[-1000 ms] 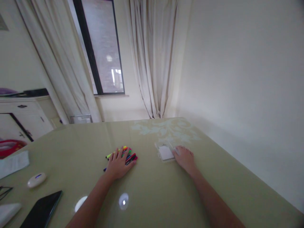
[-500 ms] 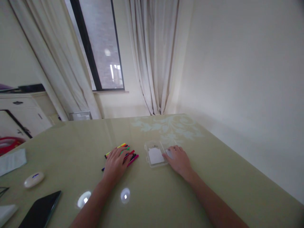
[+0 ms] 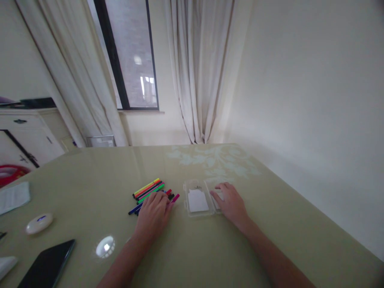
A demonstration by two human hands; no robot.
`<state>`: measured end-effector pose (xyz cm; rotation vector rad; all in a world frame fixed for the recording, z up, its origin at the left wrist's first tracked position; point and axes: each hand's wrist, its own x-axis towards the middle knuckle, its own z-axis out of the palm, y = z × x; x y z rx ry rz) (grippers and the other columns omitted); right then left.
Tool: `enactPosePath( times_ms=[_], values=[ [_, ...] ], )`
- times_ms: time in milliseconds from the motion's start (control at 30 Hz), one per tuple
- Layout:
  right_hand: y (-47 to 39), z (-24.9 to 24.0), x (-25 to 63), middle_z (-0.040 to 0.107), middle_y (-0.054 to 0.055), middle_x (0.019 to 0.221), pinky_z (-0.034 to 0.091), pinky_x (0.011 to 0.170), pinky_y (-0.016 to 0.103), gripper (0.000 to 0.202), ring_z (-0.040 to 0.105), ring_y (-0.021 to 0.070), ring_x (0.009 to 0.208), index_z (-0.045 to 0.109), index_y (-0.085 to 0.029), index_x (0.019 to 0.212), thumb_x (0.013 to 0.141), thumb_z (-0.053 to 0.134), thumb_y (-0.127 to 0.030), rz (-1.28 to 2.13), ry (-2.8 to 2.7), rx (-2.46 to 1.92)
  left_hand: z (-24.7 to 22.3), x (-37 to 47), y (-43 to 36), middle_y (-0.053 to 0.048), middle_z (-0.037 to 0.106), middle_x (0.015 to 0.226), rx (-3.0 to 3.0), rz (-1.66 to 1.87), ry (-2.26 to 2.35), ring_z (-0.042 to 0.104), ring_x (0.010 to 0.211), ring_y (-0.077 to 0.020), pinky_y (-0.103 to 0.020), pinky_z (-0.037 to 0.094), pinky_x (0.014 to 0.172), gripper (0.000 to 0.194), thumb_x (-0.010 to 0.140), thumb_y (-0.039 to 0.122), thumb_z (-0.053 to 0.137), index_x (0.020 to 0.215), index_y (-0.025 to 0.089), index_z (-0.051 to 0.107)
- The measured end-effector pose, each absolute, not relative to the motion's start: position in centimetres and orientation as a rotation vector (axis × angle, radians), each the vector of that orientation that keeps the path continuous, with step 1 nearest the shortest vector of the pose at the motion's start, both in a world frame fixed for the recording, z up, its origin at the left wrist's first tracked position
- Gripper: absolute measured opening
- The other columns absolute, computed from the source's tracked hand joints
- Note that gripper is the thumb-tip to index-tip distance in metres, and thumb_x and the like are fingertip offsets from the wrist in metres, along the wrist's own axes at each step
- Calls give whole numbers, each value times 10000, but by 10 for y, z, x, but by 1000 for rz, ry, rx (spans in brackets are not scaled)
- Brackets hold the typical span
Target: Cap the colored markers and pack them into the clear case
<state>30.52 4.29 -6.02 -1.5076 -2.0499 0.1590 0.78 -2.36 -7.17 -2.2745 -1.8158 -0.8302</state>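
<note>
My left hand [image 3: 153, 211] is over the near right part of a row of coloured felt-tip pens [image 3: 147, 190], its fingers curled. Its thumb and fingers close on a pink felt-tip pen [image 3: 176, 197], whose end sticks out to the right. To the right of the pens lies an open clear plastic case [image 3: 199, 214] with white cards [image 3: 197, 201] in its left half. My right hand [image 3: 230, 201] rests at the case's right half with thumb and forefinger apart. A white piece shows between them, partly hidden by the hand.
A black phone [image 3: 48, 264] and a white oval object [image 3: 39, 224] lie at the left of the glossy table [image 3: 192, 256]. Behind them is a pale folded sheet [image 3: 14, 197]. A wall [image 3: 315, 120] runs along the table's right side; curtains [image 3: 201, 72] hang beyond its far edge.
My left hand has drawn nearer and slightly right, uncovering more pens, with its fingers now curled at the pink one. My right hand has lifted its fingers a little. The view has shifted slightly.
</note>
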Motion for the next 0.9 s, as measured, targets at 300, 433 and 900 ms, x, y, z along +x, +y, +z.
enactPosePath(
  times_ms=[300,433,900],
  values=[
    [21,-36,247,738,64,1108,555,858,327,329,703,174,906,644,-235,1285,981,620,-357,917,-1853,-745,-56,57,-43,31,581,662,-2411,-1670,-2072,555,600,-153,-240,392,582,380,1048,491,388,957,227,645],
    [40,-21,213,728,12,815,568,674,289,281,700,161,697,685,-199,1043,862,761,-400,1226,-1781,-676,-61,60,-44,12,597,732,-2312,-1963,-2025,574,657,-157,-250,445,615,381,1056,477,374,1115,204,633],
    [100,-27,219,697,9,657,531,519,238,350,664,148,582,646,-177,794,719,836,-460,1197,-1493,-990,-90,32,-41,-62,747,1139,-2527,-1048,-1518,690,1025,-231,-385,546,963,323,1017,319,551,1321,286,658]
  ],
)
